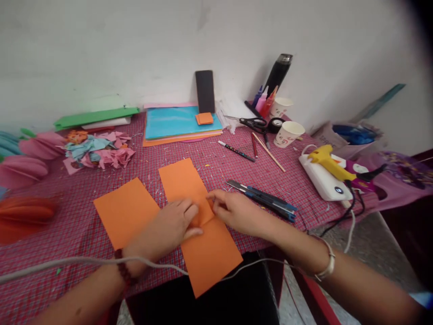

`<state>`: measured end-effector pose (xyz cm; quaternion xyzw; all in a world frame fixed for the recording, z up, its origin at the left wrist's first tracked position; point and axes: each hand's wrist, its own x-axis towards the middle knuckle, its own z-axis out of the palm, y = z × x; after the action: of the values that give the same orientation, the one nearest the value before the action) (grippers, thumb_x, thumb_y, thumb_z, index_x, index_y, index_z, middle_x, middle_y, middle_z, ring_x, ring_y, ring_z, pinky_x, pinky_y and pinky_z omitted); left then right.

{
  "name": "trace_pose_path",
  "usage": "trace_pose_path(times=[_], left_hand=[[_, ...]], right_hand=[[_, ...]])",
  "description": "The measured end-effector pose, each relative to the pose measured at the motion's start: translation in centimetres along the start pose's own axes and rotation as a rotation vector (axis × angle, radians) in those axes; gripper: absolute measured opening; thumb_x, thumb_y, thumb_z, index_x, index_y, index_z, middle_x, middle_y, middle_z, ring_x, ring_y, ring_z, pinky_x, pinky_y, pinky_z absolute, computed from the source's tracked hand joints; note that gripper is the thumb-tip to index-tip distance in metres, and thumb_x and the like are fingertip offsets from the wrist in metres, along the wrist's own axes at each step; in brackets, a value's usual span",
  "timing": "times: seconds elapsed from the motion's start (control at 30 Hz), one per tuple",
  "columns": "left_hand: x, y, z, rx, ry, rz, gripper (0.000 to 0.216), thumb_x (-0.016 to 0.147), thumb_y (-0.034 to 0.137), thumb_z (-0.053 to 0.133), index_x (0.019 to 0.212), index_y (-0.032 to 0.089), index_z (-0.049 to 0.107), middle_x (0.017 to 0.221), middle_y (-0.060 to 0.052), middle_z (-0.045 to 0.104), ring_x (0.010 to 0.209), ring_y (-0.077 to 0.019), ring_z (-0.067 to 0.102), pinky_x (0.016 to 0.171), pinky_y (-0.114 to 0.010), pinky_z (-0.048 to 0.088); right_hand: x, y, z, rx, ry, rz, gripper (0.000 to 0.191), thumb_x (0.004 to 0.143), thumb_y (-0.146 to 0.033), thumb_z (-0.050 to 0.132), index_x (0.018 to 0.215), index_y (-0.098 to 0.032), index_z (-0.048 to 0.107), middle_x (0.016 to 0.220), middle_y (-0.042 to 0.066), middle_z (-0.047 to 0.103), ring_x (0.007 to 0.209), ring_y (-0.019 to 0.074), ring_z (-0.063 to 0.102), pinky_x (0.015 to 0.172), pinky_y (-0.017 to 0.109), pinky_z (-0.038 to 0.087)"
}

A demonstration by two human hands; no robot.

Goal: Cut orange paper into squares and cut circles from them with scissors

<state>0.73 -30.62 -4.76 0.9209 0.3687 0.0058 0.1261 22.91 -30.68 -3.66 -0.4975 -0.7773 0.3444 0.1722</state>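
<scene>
A long orange paper sheet [203,253] lies on the checked tablecloth and hangs over the near edge. My left hand [169,225] rests flat on its middle, fingers stretched out and pressing the paper. My right hand [233,210] meets it from the right, fingertips pinched on a fold of the same sheet. A second orange sheet [125,212] lies just left of my left hand.
Blue-handled cutters and a ruler [267,198] lie right of my hands. A yellow glue gun [329,162] sits on a white box. Scissors [252,122], pens, paper cups [287,134], a coloured paper stack [179,124], paper scraps [98,151] and paper balls [23,171] fill the table.
</scene>
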Motion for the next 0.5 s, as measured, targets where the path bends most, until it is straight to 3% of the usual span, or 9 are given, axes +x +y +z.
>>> trace_pose_path(times=[0.13, 0.17, 0.23, 0.33, 0.5], left_hand=[[0.5, -0.4, 1.2, -0.017, 0.083, -0.103, 0.028, 0.099, 0.03, 0.039, 0.12, 0.015, 0.052, 0.112, -0.009, 0.064, 0.099, -0.0217, 0.061, 0.088, -0.038, 0.05], [0.5, -0.6, 1.7, -0.004, 0.114, -0.118, 0.029, 0.1, 0.026, 0.036, 0.122, 0.014, 0.051, 0.114, -0.01, 0.064, 0.101, -0.0216, 0.061, 0.09, -0.038, 0.05], [0.5, -0.9, 2.5, 0.05, 0.164, -0.116, 0.03, 0.099, 0.02, 0.033, 0.121, 0.011, 0.052, 0.114, -0.012, 0.065, 0.101, -0.0223, 0.062, 0.09, -0.038, 0.051], [0.3, -1.1, 3.2, 0.145, 0.187, -0.089, 0.026, 0.097, 0.014, 0.032, 0.108, 0.012, 0.056, 0.103, -0.012, 0.066, 0.093, -0.0225, 0.063, 0.082, -0.037, 0.053], [0.2, -1.1, 3.0, 0.206, 0.185, -0.09, 0.016, 0.095, 0.013, 0.039, 0.094, 0.017, 0.054, 0.09, -0.007, 0.063, 0.079, -0.0197, 0.062, 0.07, -0.032, 0.053]], right_hand=[[-4.0, 3.0, -2.8, -0.271, 0.324, 0.006, 0.035, 0.09, -0.018, 0.05, 0.124, -0.016, 0.058, 0.111, 0.012, 0.067, 0.101, 0.0253, 0.061, 0.09, 0.041, 0.048], [-5.0, 4.1, -3.3, -0.375, 0.346, 0.042, 0.037, 0.089, -0.022, 0.054, 0.125, -0.016, 0.057, 0.115, 0.013, 0.065, 0.104, 0.0284, 0.059, 0.093, 0.046, 0.046], [-6.6, 6.3, -3.7, -0.493, 0.346, 0.112, 0.042, 0.087, -0.027, 0.06, 0.127, -0.014, 0.055, 0.117, 0.015, 0.062, 0.105, 0.0318, 0.058, 0.092, 0.05, 0.047], [-7.5, 8.2, -3.6, -0.516, 0.302, 0.112, 0.034, 0.089, -0.025, 0.059, 0.121, -0.013, 0.058, 0.112, 0.014, 0.062, 0.1, 0.0301, 0.058, 0.09, 0.049, 0.048], [-6.5, 7.9, -3.8, -0.383, 0.23, -0.045, 0.029, 0.093, -0.019, 0.054, 0.121, -0.016, 0.058, 0.111, 0.011, 0.061, 0.1, 0.025, 0.056, 0.088, 0.042, 0.047]])
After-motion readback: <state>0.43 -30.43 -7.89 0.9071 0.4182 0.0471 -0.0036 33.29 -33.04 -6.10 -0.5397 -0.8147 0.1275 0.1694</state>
